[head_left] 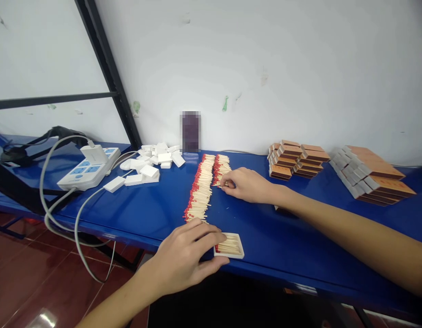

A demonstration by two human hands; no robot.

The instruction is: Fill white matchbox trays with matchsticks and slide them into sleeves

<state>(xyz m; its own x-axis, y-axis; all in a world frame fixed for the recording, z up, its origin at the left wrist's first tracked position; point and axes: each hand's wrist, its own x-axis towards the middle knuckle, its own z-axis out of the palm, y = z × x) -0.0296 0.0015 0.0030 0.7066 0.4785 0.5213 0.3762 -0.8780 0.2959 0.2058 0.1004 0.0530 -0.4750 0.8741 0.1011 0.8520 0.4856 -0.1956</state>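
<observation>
Left hand: the little white matchbox tray (236,256) is clamped between thumb and fingers of the left hand (188,250), right by the near edge of the blue table (255,232).
In the tray: a bunch of matches (231,246) is laid flat, some heads covered by fingers.
Right hand: the near end of the short match row (221,165) is touched by the right hand (249,184), fingers curled in; can't tell if any match is gripped.
Long match row (199,189): spread just left of that, red heads leftward.
Off right: matchboxes (378,164) are stacked up.
</observation>
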